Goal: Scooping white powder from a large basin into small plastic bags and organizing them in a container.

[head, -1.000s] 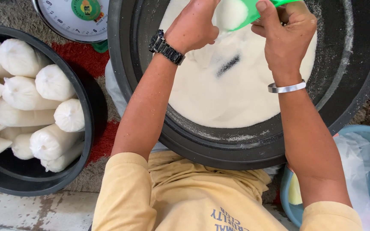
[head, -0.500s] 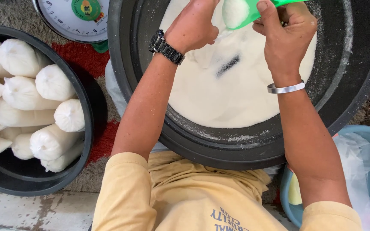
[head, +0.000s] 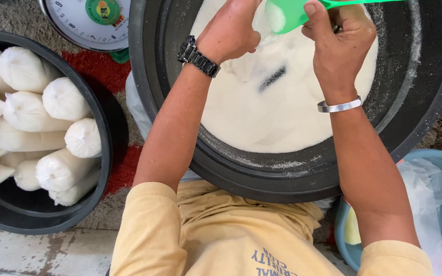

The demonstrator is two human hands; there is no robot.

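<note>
Head view: looking straight down on the person's two forearms, held over a large black basin (head: 425,107) of white granules (head: 282,117).
Change: almost none since a second ago; both hands stay raised over the far part of the basin, and the green scoop (head: 287,14) is tipped much as before, so the pouring is in mid-course.
Right hand (head: 341,43): closed round the scoop's green handle.
Left hand (head: 231,30): fingers curled shut, pinching what looks like the mouth of a thin clear bag just under the scoop's lip; the bag itself is hard to make out.
Left of the hands: a black tub (head: 103,153) stacked with filled white bags (head: 62,97); beyond it a dial scale (head: 78,25).
Right, near the elbow: a blue tub (head: 436,158) with clear plastic (head: 431,184).
Floor: worn pale planks (head: 26,250), a red mat (head: 95,66).
</note>
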